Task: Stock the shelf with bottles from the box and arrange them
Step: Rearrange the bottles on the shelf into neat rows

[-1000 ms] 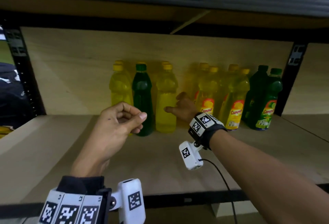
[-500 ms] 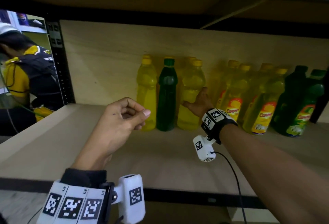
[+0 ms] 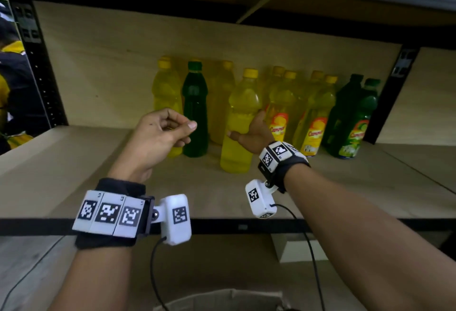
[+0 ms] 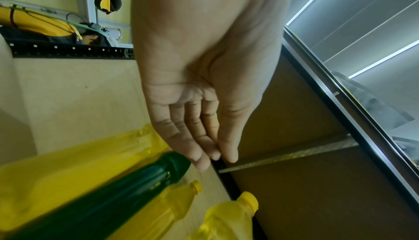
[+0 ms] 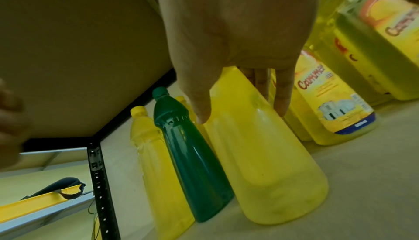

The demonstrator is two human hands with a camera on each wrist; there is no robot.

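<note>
The right hand (image 3: 251,134) grasps a yellow bottle (image 3: 235,152) just right of the green bottle (image 3: 195,103) on the shelf (image 3: 74,175), labelled bottles (image 3: 315,128) crowding its far side, the left hand (image 3: 158,138) loosely curled and empty before the green bottle; since 0.5 s ago the yellow bottle has come forward.

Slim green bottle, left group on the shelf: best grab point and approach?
Grip the slim green bottle at its narrow neck under the cap, coming from the front. It stands upright and tapers upward, and the yellow bottle crowds its left flank low down, so fingers likely fit only higher up.
</note>
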